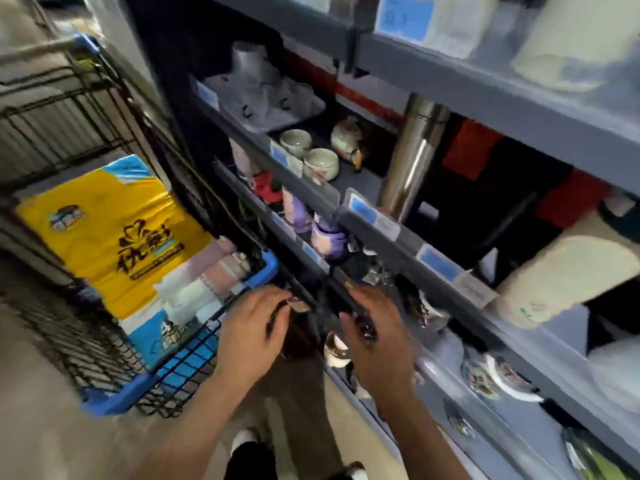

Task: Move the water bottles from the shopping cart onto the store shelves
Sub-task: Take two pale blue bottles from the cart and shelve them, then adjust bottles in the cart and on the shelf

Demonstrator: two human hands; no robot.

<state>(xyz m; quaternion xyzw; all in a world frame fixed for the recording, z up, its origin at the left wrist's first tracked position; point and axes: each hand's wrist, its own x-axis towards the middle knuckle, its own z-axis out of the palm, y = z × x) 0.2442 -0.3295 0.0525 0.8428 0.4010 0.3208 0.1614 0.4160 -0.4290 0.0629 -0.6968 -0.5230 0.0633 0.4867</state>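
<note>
Several pastel water bottles (211, 275), pink and white, lie in the near right corner of the black wire shopping cart (266, 268). My left hand (252, 330) hovers just right of that corner with its fingers spread and nothing in it. A little to the right, my right hand (377, 341) is spread at the rim of a lower grey shelf (446, 372), also holding nothing. A tall steel bottle (412, 157) stands on the middle shelf. A cream bottle (568, 275) lies tilted at the right. The picture is motion-blurred.
A large yellow and blue package (110, 237) fills the cart's floor. The shelves hold ceramic cups (320, 164), a teapot (346, 136), purple items (325, 233) and patterned bowls (498, 375). Blue price tags (438, 263) line the shelf rims. My shoes (249, 445) stand on the floor between cart and shelves.
</note>
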